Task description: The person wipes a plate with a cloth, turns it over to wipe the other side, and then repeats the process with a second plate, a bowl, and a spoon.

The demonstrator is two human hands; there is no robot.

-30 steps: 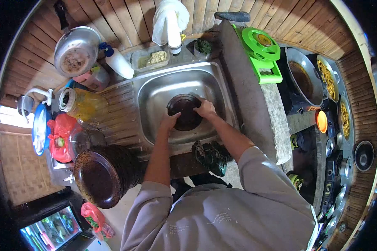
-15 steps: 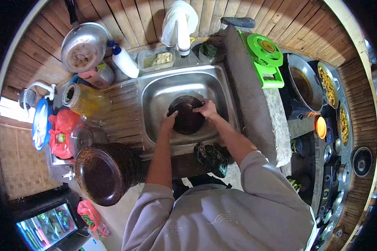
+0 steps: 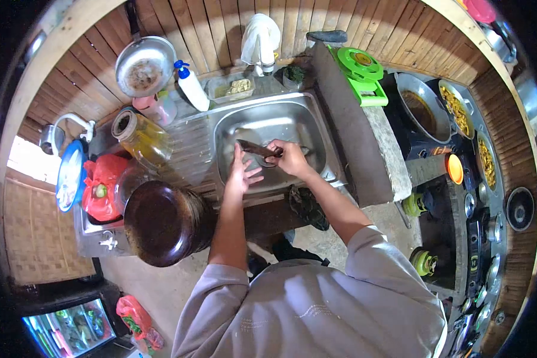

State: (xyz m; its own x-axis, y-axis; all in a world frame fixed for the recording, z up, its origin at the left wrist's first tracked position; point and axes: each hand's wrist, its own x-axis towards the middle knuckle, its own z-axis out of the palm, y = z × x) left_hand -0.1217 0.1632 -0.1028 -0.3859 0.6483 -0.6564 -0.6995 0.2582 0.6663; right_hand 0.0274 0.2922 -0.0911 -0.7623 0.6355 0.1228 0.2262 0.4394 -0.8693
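The steel sink point(image 3: 316, 128) leaves bare basin on every side. Above its middle a dark plate point(image 3: 255, 148) stands tilted, edge-on — the right hand point(image 3: 290, 159) grips its rim, the left hand point(image 3: 243, 172) lies open-fingered against its underside.

A dark brown round plate point(image 3: 255, 148) is seen nearly edge-on. It is tilted above the sink basin point(image 3: 304, 128), toward ten o'clock.

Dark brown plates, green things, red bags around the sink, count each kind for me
Dark brown plates: 2, the tilted plate gripped by the right hand, plus the stack
Green lidded containers: 1
Red bags: 1
Total: 4
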